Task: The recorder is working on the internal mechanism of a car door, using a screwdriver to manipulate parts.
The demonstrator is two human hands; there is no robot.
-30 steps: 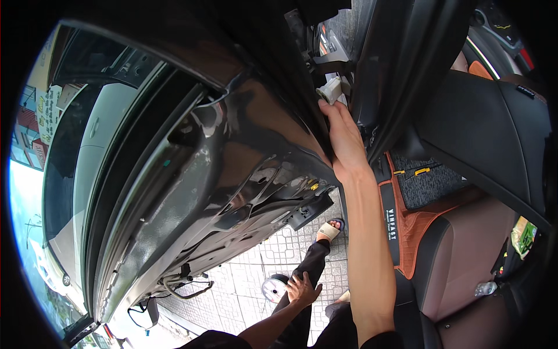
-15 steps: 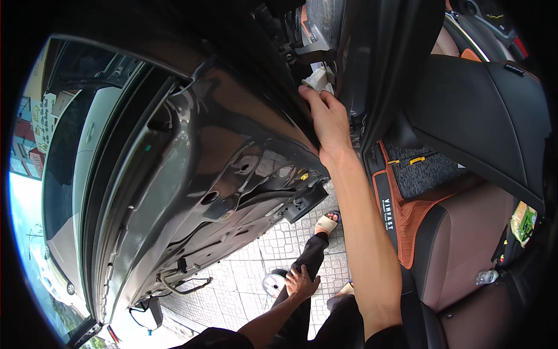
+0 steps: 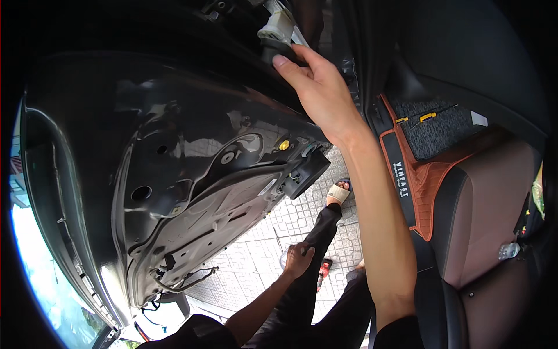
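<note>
My right hand [image 3: 319, 87] reaches up into the gap between the open car door and the body. Its thumb and fingers are closed on a black rubber boot [image 3: 272, 49], just below a white plastic connector [image 3: 279, 26]. Fingers hide part of the boot. The door's bare dark inner panel [image 3: 192, 134] is to the left, its trim off. A loose wiring harness [image 3: 186, 285] hangs near the panel's lower edge. Down below, my left hand [image 3: 299, 260] rests on my left leg with slightly bent fingers, holding nothing.
On the right are a brown and black car seat [image 3: 488, 215], an orange-edged floor mat [image 3: 423, 203] and a plastic bottle [image 3: 509, 250]. A black door part [image 3: 306, 174] juts out above the tiled pavement [image 3: 250, 256]. A red object [image 3: 324, 269] lies beside my leg.
My view has shifted closer to the door panel. My right hand now grips the black boot, with the white connector above the fingertips. The left hand's spread fingers have drawn in on the leg.
</note>
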